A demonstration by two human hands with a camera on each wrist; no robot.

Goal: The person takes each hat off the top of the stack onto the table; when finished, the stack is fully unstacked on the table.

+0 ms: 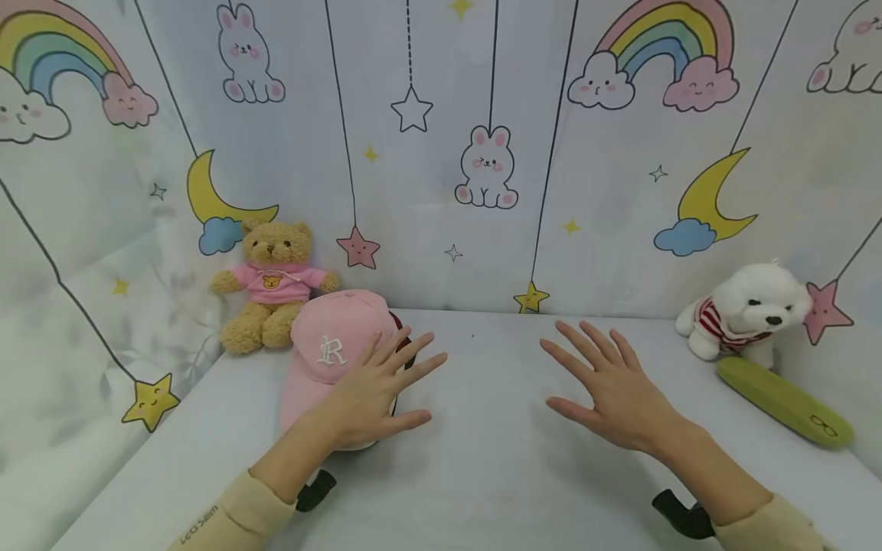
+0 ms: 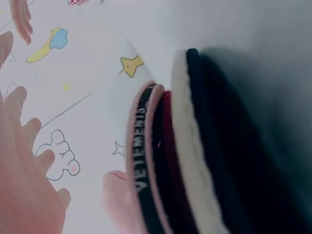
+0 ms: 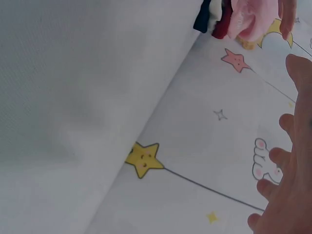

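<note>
Rainbow-printed backdrop (image 1: 427, 46) hangs behind the white bench (image 1: 482, 474) as we hold our left hand (image 1: 375, 390) and right hand (image 1: 616, 394) out, fingers (image 1: 422, 370) spread, gripping nothing, the pink cap (image 1: 320, 325) lying left of our nearer left fingertips, brim (image 1: 299, 398) pointing back toward us.

Two hands (image 1: 368, 394) (image 1: 623, 402), four caps (image 1: 344, 325) (image 2: 175, 146) (image 2: 185, 122) (image 2: 201, 122), two plush toys (image 1: 276, 283) (image 1: 747, 310), one glasses case (image 1: 784, 402)

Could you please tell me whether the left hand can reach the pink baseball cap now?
Probably yes: the left hand is open, empty and close to the pink baseball cap, with nothing visible between them.
</note>
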